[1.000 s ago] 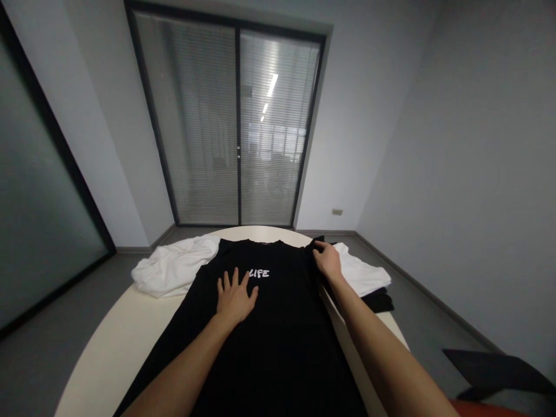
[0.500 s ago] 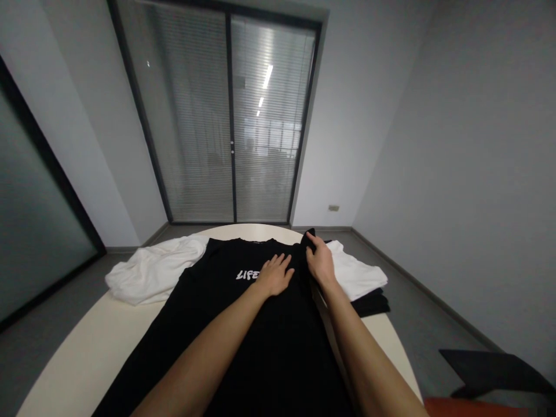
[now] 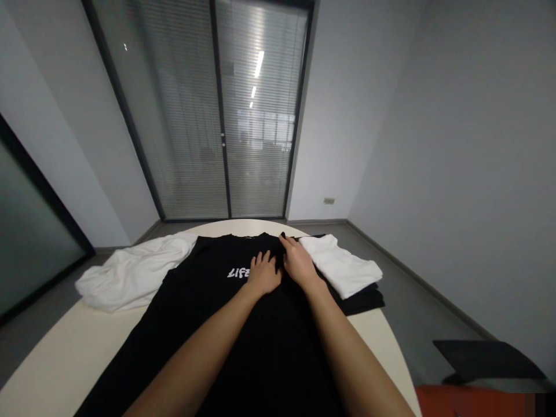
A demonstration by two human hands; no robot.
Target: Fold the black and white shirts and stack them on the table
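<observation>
A black shirt (image 3: 269, 341) with white lettering on its chest lies spread over the round table (image 3: 52, 370). My left hand (image 3: 263, 274) rests on the chest beside the lettering, its fingers spread. My right hand (image 3: 296, 259) is at the shirt's upper right shoulder, with fingers closed on the black fabric, which is folded inward there. The two hands are close together, the right one slightly farther up the shirt.
A crumpled white cloth (image 3: 134, 272) lies at the table's left edge. On the right, a white garment (image 3: 343, 266) rests on folded black cloth (image 3: 367, 300). A black and red chair (image 3: 486, 359) stands at the lower right, beyond the table.
My right hand has moved left with the shirt's side edge, bringing the fabric inward over the shirt. My left hand remains on the chest. The view has shifted slightly.
</observation>
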